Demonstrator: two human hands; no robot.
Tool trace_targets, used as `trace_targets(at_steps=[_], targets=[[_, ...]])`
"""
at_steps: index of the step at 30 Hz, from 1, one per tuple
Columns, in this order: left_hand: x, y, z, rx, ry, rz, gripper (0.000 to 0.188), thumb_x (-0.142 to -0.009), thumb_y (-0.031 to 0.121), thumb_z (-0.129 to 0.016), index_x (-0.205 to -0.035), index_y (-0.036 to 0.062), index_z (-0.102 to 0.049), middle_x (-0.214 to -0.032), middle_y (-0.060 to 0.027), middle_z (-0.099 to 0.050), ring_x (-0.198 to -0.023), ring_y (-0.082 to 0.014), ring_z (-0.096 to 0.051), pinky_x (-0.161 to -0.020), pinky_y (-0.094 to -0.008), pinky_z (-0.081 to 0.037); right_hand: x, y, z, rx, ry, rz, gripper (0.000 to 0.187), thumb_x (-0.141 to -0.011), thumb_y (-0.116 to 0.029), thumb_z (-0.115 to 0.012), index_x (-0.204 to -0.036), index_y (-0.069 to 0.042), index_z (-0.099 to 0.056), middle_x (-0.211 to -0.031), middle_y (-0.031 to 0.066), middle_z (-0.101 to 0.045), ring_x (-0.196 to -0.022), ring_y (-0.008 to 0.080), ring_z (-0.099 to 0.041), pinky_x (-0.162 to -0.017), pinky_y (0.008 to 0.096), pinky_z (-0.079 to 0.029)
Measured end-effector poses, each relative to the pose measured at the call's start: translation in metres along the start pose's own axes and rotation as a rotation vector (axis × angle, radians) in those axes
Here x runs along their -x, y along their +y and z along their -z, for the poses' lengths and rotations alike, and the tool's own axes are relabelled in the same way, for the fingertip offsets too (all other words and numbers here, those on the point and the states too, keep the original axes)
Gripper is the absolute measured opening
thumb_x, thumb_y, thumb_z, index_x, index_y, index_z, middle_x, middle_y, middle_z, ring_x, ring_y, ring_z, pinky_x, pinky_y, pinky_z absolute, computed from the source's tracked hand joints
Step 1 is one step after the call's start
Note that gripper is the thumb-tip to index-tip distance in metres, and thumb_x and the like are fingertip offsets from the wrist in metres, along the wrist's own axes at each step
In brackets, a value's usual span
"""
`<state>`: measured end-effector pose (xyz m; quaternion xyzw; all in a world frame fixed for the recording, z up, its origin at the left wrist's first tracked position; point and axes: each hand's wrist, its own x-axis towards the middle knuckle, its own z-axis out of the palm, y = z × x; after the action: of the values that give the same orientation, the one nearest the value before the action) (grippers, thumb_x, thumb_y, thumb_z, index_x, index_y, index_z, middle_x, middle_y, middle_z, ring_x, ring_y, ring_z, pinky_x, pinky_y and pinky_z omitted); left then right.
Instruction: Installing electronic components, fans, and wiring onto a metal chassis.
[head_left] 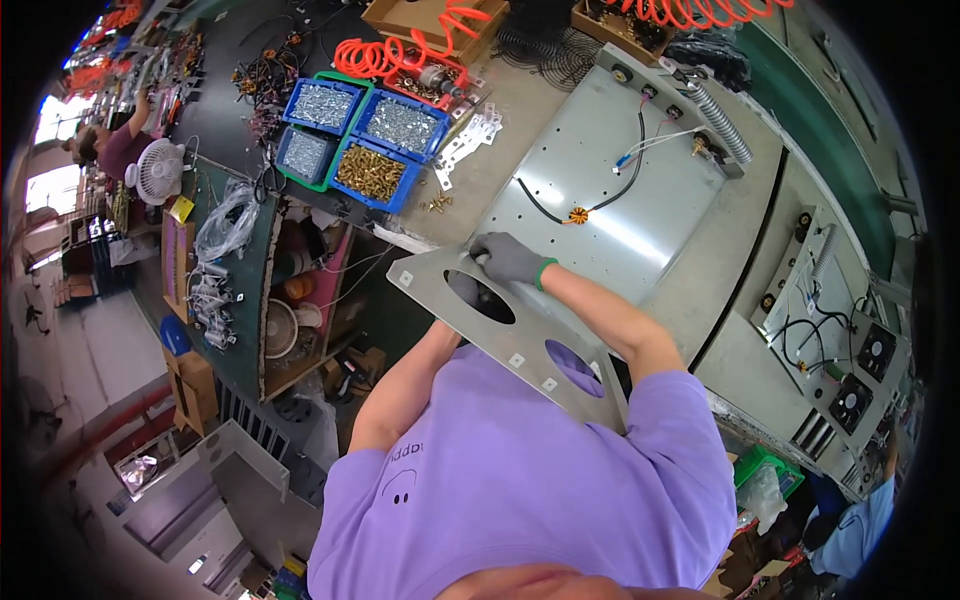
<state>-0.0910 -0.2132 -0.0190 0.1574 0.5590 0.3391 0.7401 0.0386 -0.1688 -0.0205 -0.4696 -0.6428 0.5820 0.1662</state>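
Observation:
A sheet-metal panel (530,318) with two large round holes and small clips along its edges is tilted up in front of my chest. My right hand (512,262), in a grey glove with a green cuff, is at the panel's far edge. Its fingers are curled together there, and whatever they pinch is too small to make out. Behind the panel is my left hand (487,302); only a bit of dark glove shows through the nearer hole, its fingers hidden. Just beyond lies a metal chassis (600,190) with wires, a ring-shaped coil (578,215) and a spring (720,122).
Blue bins (405,127) of screws stand at the far left, beside flat metal brackets (470,145). Orange coiled hoses (385,58) hang over the bench. A second chassis with fans (862,375) is at the right. Another person's sleeve (858,530) shows at the lower right.

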Motion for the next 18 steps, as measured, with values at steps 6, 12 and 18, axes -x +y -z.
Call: trace_targets(at_steps=[6,12,18], targets=[[0.089,0.057,-0.073,-0.331,-0.347,-0.126,0.027,-0.095,0.027,-0.044,-0.115,0.0101,-0.050,-0.105,-0.0017,-0.053,-0.098,-0.0121,-0.052,-0.087,-0.0287,-0.044,0.015,0.003,0.009,0.077,-0.068,-0.050,0.038,-0.076,-0.014,-0.054,-0.111,-0.001,-0.059,-0.106,0.0208,-0.060,-0.102,0.0345,-0.056,-0.090,0.0404,-0.043],[-0.016,0.000,0.090,0.377,-0.782,0.497,0.039,-0.095,0.026,-0.039,-0.129,0.0061,-0.044,-0.128,-0.0104,-0.049,-0.118,-0.0231,-0.045,-0.101,-0.0372,-0.037,0.130,0.003,0.034,-0.001,0.310,-0.123,0.042,-0.080,-0.017,-0.054,-0.120,-0.004,-0.050,-0.121,0.0173,-0.048,-0.106,0.0328,-0.053,-0.092,0.0395,-0.042],[-0.068,-0.009,0.075,0.138,-0.820,0.660,0.040,-0.093,0.032,-0.042,-0.122,0.0073,-0.052,-0.117,-0.0068,-0.058,-0.109,-0.0237,-0.052,-0.096,-0.0356,-0.040,0.294,0.065,-0.010,-0.480,1.404,-0.279,0.032,-0.084,-0.010,-0.051,-0.115,-0.004,-0.054,-0.106,0.0095,-0.060,-0.088,0.0167,-0.059,-0.071,0.0291,-0.050]])
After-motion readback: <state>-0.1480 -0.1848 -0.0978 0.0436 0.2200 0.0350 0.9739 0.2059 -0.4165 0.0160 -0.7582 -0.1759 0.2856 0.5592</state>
